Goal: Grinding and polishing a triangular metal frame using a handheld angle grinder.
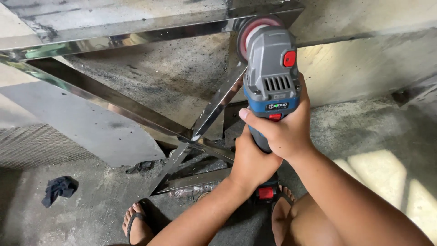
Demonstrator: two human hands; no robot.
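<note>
Grinder (271,77), cordless, grey and blue, sits at 12 o'clock, its red-backed disc (251,34) against a polished steel frame (136,36). Right hand (284,130) and left hand (251,161) both grip its body. Frame bars look shiny already; crossing braces crowd at 9 o'clock. Dark rag (59,189) lies on concrete floor (364,136).

grinder disc (249,34) half hidden behind guard, steel frame (114,98) cut off left
</note>
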